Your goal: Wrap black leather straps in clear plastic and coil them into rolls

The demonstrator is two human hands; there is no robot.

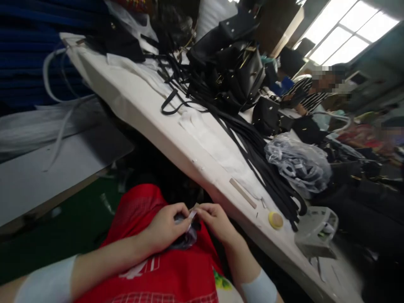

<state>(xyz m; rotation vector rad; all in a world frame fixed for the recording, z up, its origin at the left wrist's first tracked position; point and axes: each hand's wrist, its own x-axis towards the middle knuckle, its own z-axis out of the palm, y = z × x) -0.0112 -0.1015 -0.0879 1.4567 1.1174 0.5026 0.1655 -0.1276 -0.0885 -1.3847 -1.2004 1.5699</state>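
Over my lap, my left hand (168, 223) has its thumb and finger closed on a small white strip (192, 214). On the other side, the fingertips of my right hand (217, 219) are pinched together at the strip's upper end. Whether it is a tag or a piece of tape, I cannot tell. Just below, a dark bundle that looks wrapped in clear plastic (187, 242) rests on the red apron (186, 273), partly hidden by my left hand.
A long white-covered table (151, 122) slants across in front. On it lie black bags (227, 63), long black straps (249, 143), a clear plastic bag of dark pieces (298, 164), a yellow round item (275, 220) and a white plastic container (317, 229). A person in stripes (311, 94) sits beyond.
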